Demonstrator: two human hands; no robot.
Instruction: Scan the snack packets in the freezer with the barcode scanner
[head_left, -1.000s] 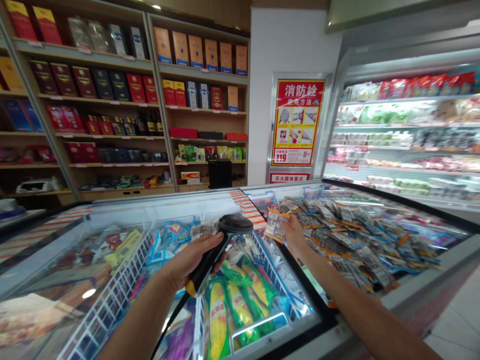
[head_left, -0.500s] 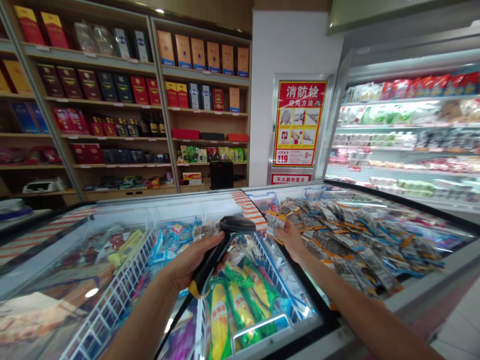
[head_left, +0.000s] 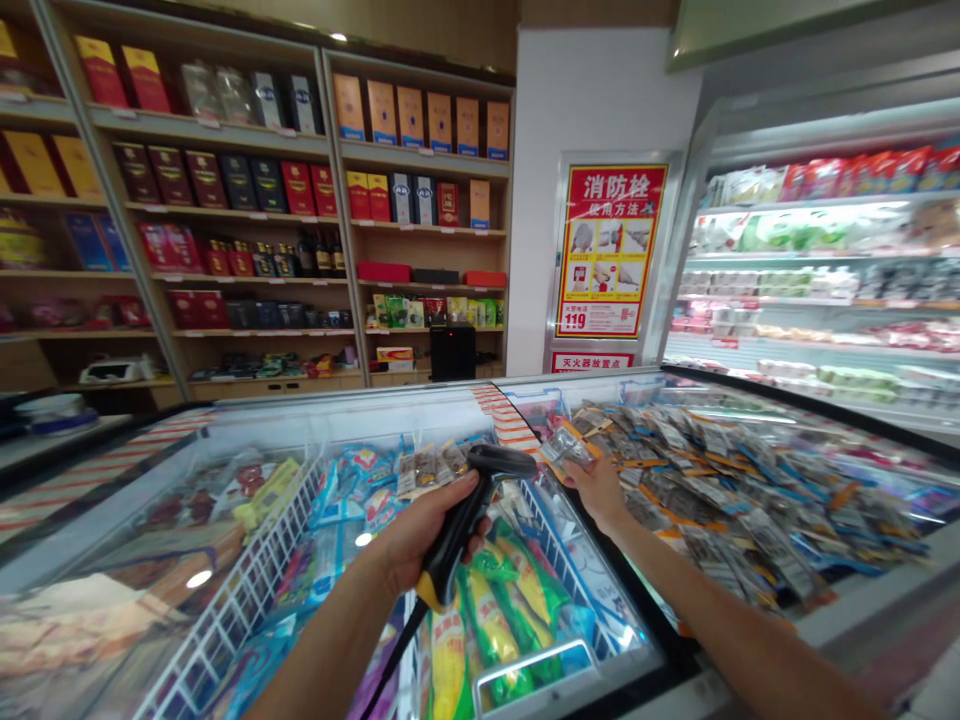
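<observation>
My left hand [head_left: 431, 530] is wrapped round the handle of a black barcode scanner [head_left: 469, 510], its head pointing right and its cable trailing down. Just right of the scanner head, my right hand [head_left: 596, 488] pinches a small grey packet with an orange edge [head_left: 564, 445]. Many similar packets [head_left: 690, 470] lie heaped on the freezer's glass at the right. Below the scanner, bags of corn [head_left: 491, 610] in yellow and green wrap sit in a white wire basket [head_left: 559, 545]. A few more small packets [head_left: 431, 468] rest behind my left hand.
The chest freezer's black frame edge [head_left: 622, 580] runs between the basket and the heap. Blue bags [head_left: 352, 480] and other frozen packs [head_left: 255, 490] lie to the left. Behind stand shelves of boxes [head_left: 262, 185], a red fire-hydrant sign [head_left: 611, 250] and a lit refrigerated display [head_left: 817, 270].
The view has shifted a little left. The packet in my right hand has tilted, its face turned differently. The scanner is still in my left hand, close to the packet.
</observation>
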